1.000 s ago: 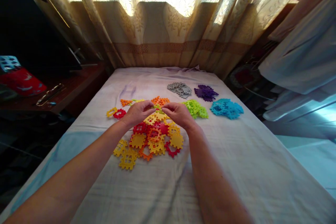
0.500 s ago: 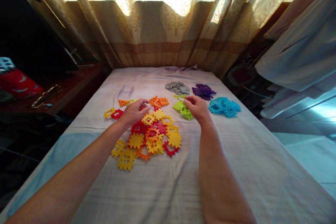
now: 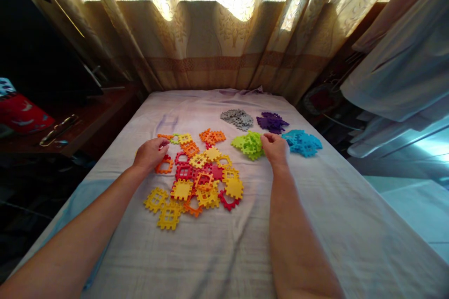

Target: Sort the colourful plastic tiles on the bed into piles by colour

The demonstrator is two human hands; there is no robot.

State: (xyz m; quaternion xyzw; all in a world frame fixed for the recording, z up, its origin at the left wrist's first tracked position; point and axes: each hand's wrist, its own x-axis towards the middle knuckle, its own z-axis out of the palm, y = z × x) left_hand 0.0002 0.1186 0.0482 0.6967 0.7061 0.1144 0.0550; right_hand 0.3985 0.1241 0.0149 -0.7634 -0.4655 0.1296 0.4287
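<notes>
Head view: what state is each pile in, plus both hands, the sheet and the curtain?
Gray pile: heaped.
Purple pile: heaped.
Blue pile: heaped.
Lime-green pile: heaped.
Orange pile: small, heaped.
Mixed pile: spread out, overlapping.
Left hand: fingers curled, grip unclear.
Right hand: at lime-green pile's edge, grip unclear.
Sheet: laid out, wrinkled.
Curtain: drawn across, backlit.

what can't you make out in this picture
All in the head view:
Left hand: fingers hide what it may hold.
Right hand: fingers hide any grip on the green pile.
Grey pile: upper pieces cover the lower ones.
Red item: cut off by the left edge.
</notes>
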